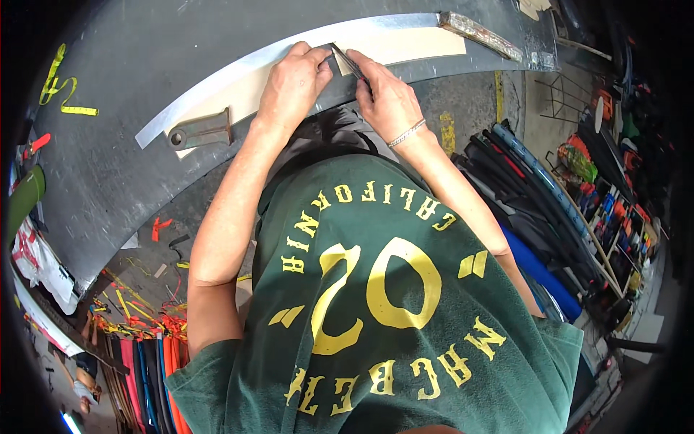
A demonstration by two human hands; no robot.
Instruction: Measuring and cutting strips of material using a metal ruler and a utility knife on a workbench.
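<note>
A long beige sheet (405, 48) lies on the dark worktop (144, 181), along a curved silvery strip (238, 60). My left hand (294, 85) rests over the sheet's middle, fingers curled and closed at its edge; the fingertips are partly hidden. Just to its right, my right hand (388, 98) grips a slim dark pointed tool (348, 61), its tip touching or just above the sheet by the silvery strip. Whether it is scissors or a knife I cannot tell. A metal bracket (201, 131) sits on the sheet's left end, and a tape-wrapped block (481, 36) lies across the right end.
A yellow tape measure (69, 110) lies at the worktop's far left, near a red-handled tool (37, 145). Dark rolls of material (528, 195) lean on my right beside crowded shelves. Colourful sheets (148, 369) stand at lower left, with orange and yellow scraps (144, 311) on the floor.
</note>
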